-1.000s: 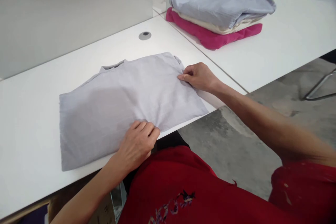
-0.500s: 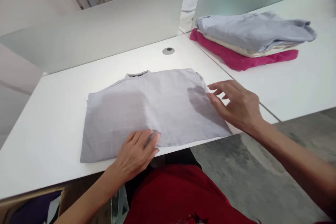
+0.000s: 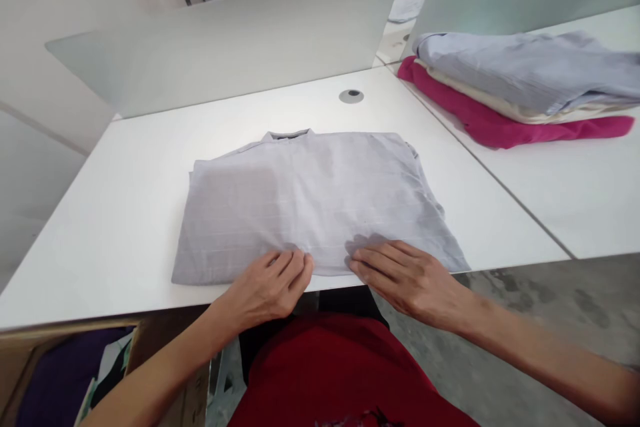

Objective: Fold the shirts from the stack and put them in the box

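A light grey shirt [image 3: 320,193] lies folded on the white table, its collar opening at the far side and its near edge along the table's front. My left hand [image 3: 273,283] is closed at the middle of that near edge, fingers curled and pinching the cloth; the fingertips are partly hidden. To its right, my right hand [image 3: 405,273] rests on the shirt's near edge with its fingers stretched out, close together, over the fabric. Its thumb is mostly out of sight.
On the adjoining table at right, a pile of folded clothes [image 3: 530,73] holds grey-blue, cream and magenta pieces. Frosted partitions [image 3: 240,47] stand along the back, near a round cable grommet [image 3: 351,97]. Below the table at left is a cardboard box [image 3: 173,400] with clothes inside.
My right hand has moved left and nearer, from above the shirt's right side down onto its near edge. The left hand's fingers have curled in at the edge. The camera view has turned left.
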A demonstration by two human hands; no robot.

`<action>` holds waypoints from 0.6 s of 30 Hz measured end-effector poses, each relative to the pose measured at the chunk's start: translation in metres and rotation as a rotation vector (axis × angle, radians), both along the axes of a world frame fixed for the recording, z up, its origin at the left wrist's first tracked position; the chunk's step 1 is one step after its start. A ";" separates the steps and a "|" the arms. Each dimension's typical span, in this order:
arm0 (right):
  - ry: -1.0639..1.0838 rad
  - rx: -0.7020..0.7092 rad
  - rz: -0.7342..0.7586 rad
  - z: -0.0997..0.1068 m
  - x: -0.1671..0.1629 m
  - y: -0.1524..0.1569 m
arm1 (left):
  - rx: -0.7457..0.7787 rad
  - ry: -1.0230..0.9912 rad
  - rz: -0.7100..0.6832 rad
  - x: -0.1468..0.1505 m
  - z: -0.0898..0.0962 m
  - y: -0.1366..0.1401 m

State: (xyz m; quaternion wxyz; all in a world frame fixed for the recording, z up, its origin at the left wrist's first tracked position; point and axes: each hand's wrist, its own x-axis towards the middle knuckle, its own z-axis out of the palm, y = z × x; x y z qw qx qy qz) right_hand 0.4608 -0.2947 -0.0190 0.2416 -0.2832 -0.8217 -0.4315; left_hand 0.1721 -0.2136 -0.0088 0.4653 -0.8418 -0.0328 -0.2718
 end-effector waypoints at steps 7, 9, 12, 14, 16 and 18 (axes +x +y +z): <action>0.063 -0.024 0.020 -0.012 0.004 -0.005 | -0.100 -0.005 -0.010 -0.011 -0.005 0.003; 0.091 -0.037 0.037 -0.015 0.006 -0.006 | -0.129 -0.003 -0.014 -0.015 -0.006 0.003; 0.108 -0.058 0.061 -0.013 0.008 -0.007 | -0.154 -0.001 -0.050 -0.017 -0.003 0.000; 0.117 -0.050 0.070 -0.007 0.006 -0.007 | -0.184 -0.015 -0.086 -0.012 0.000 -0.002; 0.127 -0.038 0.067 -0.002 0.003 -0.006 | -0.222 -0.043 -0.112 -0.005 0.001 -0.003; 0.120 -0.037 0.054 -0.002 -0.001 -0.003 | -0.262 -0.045 -0.114 0.003 -0.001 -0.003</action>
